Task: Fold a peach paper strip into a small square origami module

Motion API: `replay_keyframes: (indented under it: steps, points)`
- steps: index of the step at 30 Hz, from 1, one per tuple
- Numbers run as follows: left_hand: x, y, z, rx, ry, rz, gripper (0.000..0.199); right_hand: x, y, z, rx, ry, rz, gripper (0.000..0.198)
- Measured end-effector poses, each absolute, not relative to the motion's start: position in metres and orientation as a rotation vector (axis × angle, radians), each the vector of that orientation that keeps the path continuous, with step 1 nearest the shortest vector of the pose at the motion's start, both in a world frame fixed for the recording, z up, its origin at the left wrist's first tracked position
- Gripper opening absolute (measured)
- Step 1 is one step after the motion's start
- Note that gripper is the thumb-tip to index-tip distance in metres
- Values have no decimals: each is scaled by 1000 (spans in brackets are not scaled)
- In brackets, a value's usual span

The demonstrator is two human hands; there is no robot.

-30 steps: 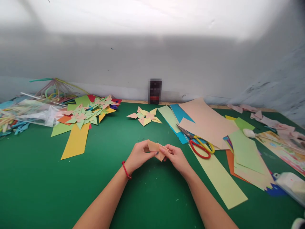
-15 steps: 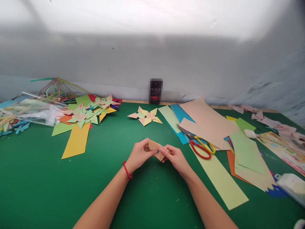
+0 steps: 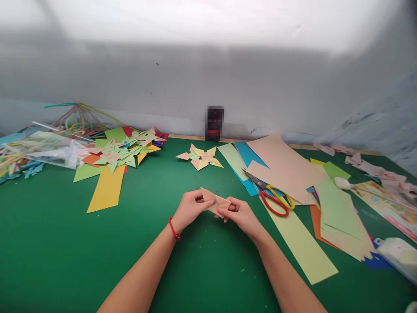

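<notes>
A small piece of peach folded paper is held between my two hands above the green table. My left hand, with a red cord bracelet at the wrist, pinches its left side, thumb lying across the front face. At the paper's right end, my right hand grips the lower edge with thumb and fingers. The finger parts behind the paper are hidden. Beyond the hands lies a star of folded paper in pink and pale yellow.
Scissors with red and yellow handles lie on paper sheets at the right. A pale green strip reaches toward the front. Folded paper stars pile up at the left, beside a clear plastic bag. A pixelated dark object stands by the wall.
The folded paper has turned and looks flatter, its face now more toward me. My right thumb has shifted down from its middle to the lower edge. The view has moved slightly.
</notes>
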State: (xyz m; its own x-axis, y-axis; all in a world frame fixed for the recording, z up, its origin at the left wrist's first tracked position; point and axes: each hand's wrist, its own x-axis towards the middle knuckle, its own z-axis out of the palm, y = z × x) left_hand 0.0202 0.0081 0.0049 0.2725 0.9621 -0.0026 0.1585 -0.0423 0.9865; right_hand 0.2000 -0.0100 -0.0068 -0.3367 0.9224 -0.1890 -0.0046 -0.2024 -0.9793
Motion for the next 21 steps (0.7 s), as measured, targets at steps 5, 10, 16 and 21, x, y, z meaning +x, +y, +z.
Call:
replay_keyframes:
  steps: [5,10,16,21]
  points:
    - [22,9,1,1382,1078,991,21,199,-11,0,-1146,-1298,1632,28]
    - [30,9,-6,1237,1124,1184,21,191,-11,-6,-1122,-1184,1534,32]
    - [32,8,-7,1171,1177,1196,22,189,-13,-9,-1141,-1192,1489,26]
    - [32,6,-7,1086,1160,1133,27,190,-13,-7,-1175,-1164,1527,28]
